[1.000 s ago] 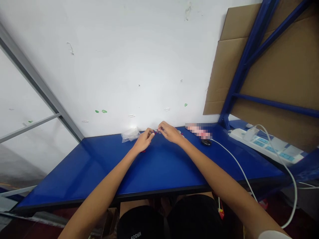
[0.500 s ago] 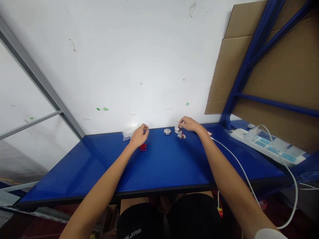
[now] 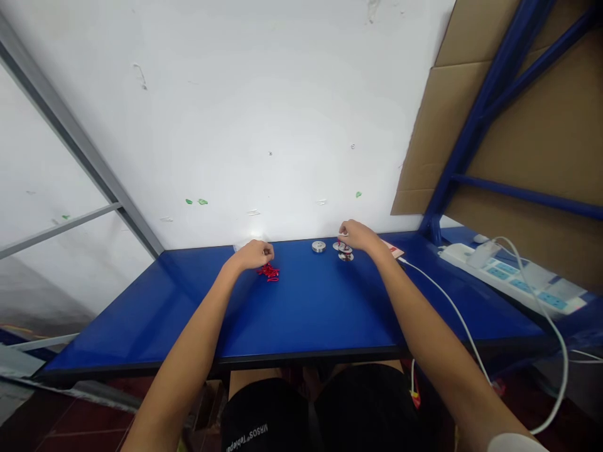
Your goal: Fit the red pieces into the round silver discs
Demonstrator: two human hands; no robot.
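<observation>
Red cords (image 3: 268,272) are lying in one small pile on the blue table (image 3: 301,307), left of the thick silver disc (image 3: 319,247) and a little nearer the person than it; the cords are tangling too closely to be counted. One left hand (image 3: 253,253) is hovering over the back of this pile, left of the thick disc. Its fingers are curling in toward the thumb, though I cannot tell whether they are pinching a cord. One right hand (image 3: 357,234) is hanging just right of the thick disc, its fingertips pressing together above at least two flat silver discs (image 3: 346,257). Some red is showing under those fingertips; whether they are gripping it, I cannot tell. These flat discs are lying close together, right of the single thick one. One clear plastic bag (image 3: 240,245) is resting left of the thick disc, partly behind the left hand. Farther right of that disc, one red-and-white card (image 3: 394,250) is lying beside the end of one white cable (image 3: 402,260), and one white power strip (image 3: 511,279) is sitting farthest right.
</observation>
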